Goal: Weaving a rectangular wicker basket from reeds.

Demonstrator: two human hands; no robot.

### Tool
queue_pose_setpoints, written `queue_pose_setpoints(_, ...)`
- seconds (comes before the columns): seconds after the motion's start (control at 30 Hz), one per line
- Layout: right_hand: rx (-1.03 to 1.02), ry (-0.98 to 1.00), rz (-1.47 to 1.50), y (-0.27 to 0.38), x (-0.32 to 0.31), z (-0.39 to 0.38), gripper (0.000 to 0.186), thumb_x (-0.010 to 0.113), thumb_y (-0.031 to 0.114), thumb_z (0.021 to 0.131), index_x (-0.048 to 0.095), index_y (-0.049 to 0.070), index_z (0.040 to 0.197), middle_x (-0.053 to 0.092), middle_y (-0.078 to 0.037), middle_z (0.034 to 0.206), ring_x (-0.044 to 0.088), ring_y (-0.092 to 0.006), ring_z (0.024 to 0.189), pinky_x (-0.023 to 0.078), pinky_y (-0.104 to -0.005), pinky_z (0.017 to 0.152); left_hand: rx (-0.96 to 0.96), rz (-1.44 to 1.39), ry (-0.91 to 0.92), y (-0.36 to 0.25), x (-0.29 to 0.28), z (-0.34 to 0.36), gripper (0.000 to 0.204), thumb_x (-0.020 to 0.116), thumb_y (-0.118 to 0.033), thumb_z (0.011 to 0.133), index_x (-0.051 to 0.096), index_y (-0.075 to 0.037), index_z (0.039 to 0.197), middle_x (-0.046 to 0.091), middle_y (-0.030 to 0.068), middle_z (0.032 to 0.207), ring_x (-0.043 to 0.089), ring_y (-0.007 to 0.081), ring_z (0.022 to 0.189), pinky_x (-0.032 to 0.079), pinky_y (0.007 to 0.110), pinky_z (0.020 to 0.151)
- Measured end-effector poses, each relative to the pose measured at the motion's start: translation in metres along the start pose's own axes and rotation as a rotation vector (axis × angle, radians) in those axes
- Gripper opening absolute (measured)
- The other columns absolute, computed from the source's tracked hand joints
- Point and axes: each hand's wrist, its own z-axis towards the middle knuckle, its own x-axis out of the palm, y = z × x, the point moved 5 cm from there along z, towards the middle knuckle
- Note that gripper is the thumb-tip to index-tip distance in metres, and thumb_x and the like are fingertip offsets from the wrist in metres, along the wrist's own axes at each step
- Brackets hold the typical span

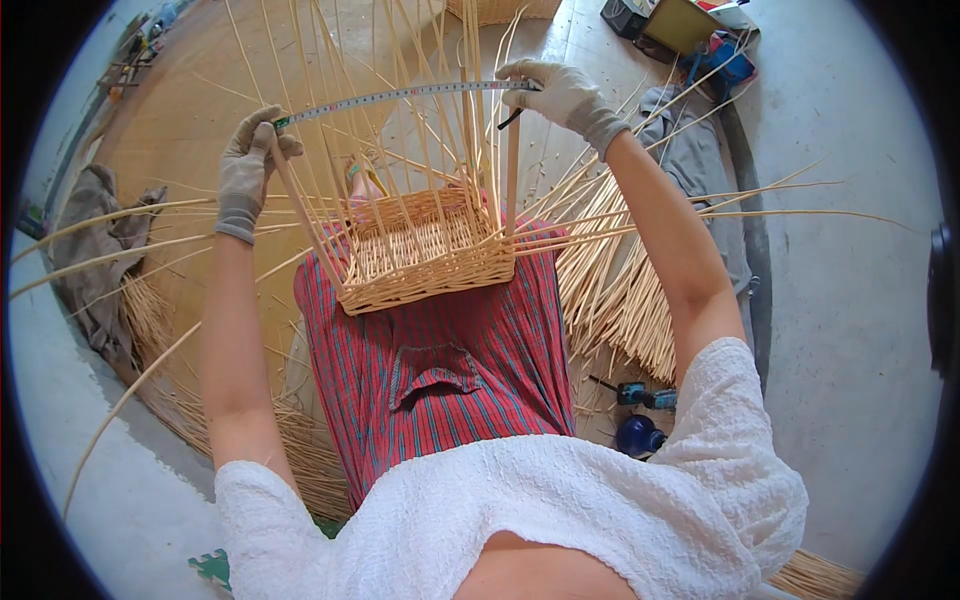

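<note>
A part-woven wicker basket (425, 272) rests on my lap, its base and low walls woven and long stakes standing up from it. A tape measure (405, 93) stretches across above it, its blade bowed slightly upward. My left hand (252, 165), in a pale work glove, closes around one end of the blade, next to the top of the left corner post (298, 198). My right hand (560, 97), also gloved, grips the other end above the right corner post (513, 170). A black strap hangs below the right fingers; any tape case there is hidden.
Long canes stick out sideways from the basket. A large bundle of canes (625, 290) lies on the right, beside grey cloth (690, 170). A teal power tool (645, 396) and a dark blue round object (638, 437) sit nearby. More canes (290, 445) lie at lower left.
</note>
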Motion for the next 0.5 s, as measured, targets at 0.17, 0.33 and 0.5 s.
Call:
queue_pose_setpoints(0.17,-0.086,-0.040,0.106,-0.003,-0.011,0.007,0.041,0.073,0.033,0.090,0.068,0.018,0.128,0.073,-0.003,0.098,0.065,-0.0129,0.091,0.051,-0.0297,0.083,-0.039,0.093,-0.048,0.000,0.000,0.000,0.028,0.059,-0.018,0.101,0.065,-0.006,0.126,0.068,0.0071,0.093,0.070,0.0185,0.080,0.063,0.036,0.077)
queue_pose_setpoints(0.33,0.069,0.023,-0.065,0.013,-0.015,-0.006,0.033,0.064,0.032,0.094,0.069,0.025,0.126,0.073,-0.007,0.093,0.066,-0.0179,0.084,0.053,-0.0331,0.082,-0.112,0.255,-0.057,-0.002,-0.016,0.011,0.025,0.058,-0.015,0.102,0.068,-0.007,0.123,0.068,0.0041,0.091,0.065,0.0129,0.076,0.061,0.030,0.071)
queue_pose_setpoints(0.5,-0.031,-0.052,-0.096,0.002,-0.015,-0.006,0.035,0.059,0.028,0.095,0.067,0.026,0.129,0.072,-0.012,0.088,0.066,-0.0213,0.079,0.052,-0.0354,0.077,-0.110,0.481,-0.111,-0.007,-0.012,0.018,0.025,0.056,-0.011,0.101,0.071,-0.012,0.121,0.067,-0.0020,0.090,0.060,0.0083,0.075,0.056,0.025,0.067)
